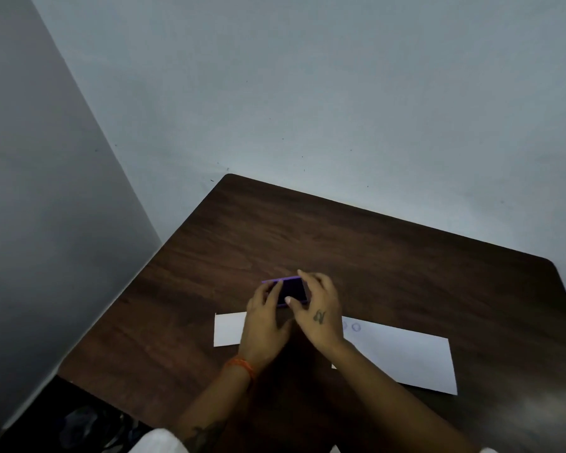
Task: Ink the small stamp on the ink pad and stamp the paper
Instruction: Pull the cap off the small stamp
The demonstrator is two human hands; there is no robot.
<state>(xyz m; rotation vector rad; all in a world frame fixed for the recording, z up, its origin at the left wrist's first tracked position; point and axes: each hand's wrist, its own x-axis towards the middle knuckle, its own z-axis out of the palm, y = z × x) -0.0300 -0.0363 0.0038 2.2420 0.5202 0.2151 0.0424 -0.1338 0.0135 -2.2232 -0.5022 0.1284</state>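
1. Beyond the near strip of paper, at the middle of the dark wood-grain counter, a small purple-edged rectangular ink pad sits between two bare hands, its dark face up and its long axis running left to right across the view.

2. On the pad's left end, the left hand, an orange thread band at its wrist, has its fingers curled on the case; the right hand pinches the right end, thumb on the near edge and a finger on the far edge. Both hands are narrowed on the pad, and neither looks free.

3. Whether a lid is being raised cannot be settled, though a thin purple line along the far edge hints at one.

4. Nowhere in view is the small stamp; it may lie under the palms or be out of frame.

5. Just nearer the person, a long white sheet of paper lies flat, its middle covered by both wrists, its long axis roughly parallel to the pad's. Two faint round marks show beside the right hand.

6. Judged from this, the pad is straight ahead of both hands and touching them; the right hand is nearer the open stretch of paper.

7. Blur softens the fingertips, and the forearms are cut off at the bottom edge.
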